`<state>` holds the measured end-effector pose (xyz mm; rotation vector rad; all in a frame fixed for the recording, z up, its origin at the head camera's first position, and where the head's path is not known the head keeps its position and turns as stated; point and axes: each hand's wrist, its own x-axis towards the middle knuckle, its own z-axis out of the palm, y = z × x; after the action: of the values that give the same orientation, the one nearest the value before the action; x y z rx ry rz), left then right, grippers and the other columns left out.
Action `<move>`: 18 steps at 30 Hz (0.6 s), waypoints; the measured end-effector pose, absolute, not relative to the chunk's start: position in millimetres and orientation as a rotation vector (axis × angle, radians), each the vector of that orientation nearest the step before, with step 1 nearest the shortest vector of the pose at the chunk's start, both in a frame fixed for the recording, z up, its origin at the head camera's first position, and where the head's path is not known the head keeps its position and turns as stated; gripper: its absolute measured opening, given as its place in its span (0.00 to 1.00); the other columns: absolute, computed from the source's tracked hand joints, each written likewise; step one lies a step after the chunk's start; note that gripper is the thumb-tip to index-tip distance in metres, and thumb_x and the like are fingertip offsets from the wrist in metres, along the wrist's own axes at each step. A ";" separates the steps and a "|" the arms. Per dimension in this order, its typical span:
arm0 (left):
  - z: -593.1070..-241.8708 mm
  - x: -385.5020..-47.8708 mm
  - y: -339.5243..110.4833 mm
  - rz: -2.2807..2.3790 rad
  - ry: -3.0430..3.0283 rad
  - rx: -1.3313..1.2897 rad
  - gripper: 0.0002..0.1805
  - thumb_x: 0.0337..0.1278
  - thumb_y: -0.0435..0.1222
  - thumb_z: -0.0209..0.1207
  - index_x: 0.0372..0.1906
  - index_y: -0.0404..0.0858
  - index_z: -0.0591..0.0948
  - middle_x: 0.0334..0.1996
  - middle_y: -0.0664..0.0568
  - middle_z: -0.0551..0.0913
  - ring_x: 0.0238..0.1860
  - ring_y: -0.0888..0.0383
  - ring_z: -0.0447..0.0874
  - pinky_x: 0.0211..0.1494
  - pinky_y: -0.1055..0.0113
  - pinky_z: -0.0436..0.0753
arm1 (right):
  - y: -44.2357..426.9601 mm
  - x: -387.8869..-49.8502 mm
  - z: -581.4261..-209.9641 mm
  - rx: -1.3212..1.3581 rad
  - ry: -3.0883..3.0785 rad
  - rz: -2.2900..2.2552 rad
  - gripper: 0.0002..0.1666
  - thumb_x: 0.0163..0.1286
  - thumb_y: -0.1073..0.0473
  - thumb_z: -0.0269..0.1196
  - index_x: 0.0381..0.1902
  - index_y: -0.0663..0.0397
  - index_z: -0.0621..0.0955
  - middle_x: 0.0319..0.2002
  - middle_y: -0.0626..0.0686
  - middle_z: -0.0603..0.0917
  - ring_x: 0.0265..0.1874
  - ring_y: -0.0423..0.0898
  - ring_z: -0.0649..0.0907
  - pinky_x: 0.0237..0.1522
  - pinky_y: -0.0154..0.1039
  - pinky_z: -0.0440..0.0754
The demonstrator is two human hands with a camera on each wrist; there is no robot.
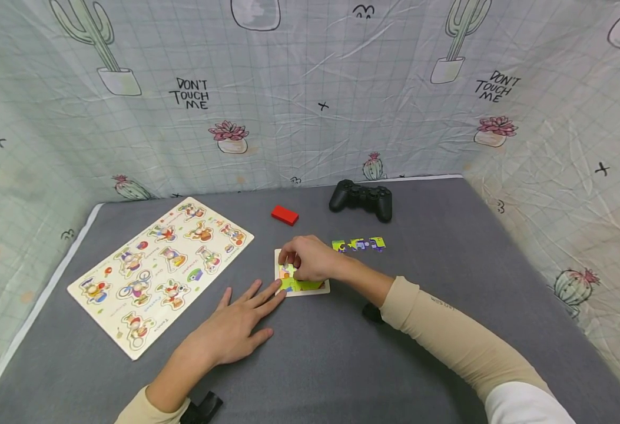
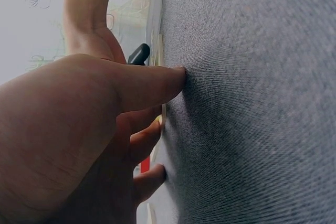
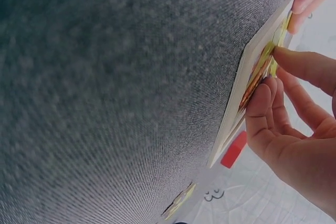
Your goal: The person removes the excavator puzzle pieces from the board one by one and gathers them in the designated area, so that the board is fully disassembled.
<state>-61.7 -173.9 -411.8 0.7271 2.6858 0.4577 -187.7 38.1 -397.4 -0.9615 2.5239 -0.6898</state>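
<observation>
Your small jigsaw board (image 1: 307, 292) lies flat on the grey cloth (image 1: 437, 253), in front of you between your hands. It has a pale, plain rim around a bright picture: lime-green pieces interlock along the near side, with pinkish-orange patches behind them and a touch of red at the near right corner. Your right hand (image 1: 312, 258) covers the rest, its thumb and curled fingers pinching a yellow-green piece (image 3: 273, 68) over the board. Your left hand (image 1: 235, 330) lies spread, fingers straight, fingertips at the board's near left corner. Just beyond your right wrist, three loose pieces (image 1: 359, 244) sit in a row, yellow-green marked with purple.
</observation>
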 end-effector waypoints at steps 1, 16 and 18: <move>-411.9 -61.5 -173.9 0.459 2.686 0.728 0.39 0.73 0.47 0.62 0.83 0.53 0.61 0.85 0.61 0.51 0.85 0.43 0.48 0.75 0.21 0.46 | 38.1 -187.5 -397.3 -0.961 2.524 -0.689 0.15 0.63 0.70 0.70 0.47 0.53 0.87 0.38 0.53 0.83 0.35 0.42 0.78 0.38 0.33 0.75; -412.5 -60.9 -174.0 0.464 2.692 0.751 0.39 0.73 0.47 0.62 0.83 0.52 0.61 0.85 0.59 0.51 0.85 0.42 0.48 0.74 0.20 0.47 | 38.1 -185.1 -395.0 -1.011 2.549 -0.709 0.17 0.59 0.72 0.71 0.46 0.54 0.88 0.38 0.51 0.86 0.36 0.42 0.81 0.40 0.34 0.80; -412.4 -60.7 -174.2 0.464 2.692 0.748 0.39 0.73 0.47 0.62 0.83 0.52 0.61 0.85 0.60 0.51 0.85 0.42 0.48 0.74 0.20 0.46 | 37.5 -184.9 -394.7 -1.010 2.551 -0.710 0.17 0.59 0.71 0.72 0.46 0.54 0.88 0.38 0.51 0.86 0.36 0.42 0.81 0.40 0.34 0.80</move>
<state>-60.7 -174.2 -412.4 0.7484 2.6925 0.4639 -184.9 37.5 -394.7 -1.0103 2.5510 -0.7104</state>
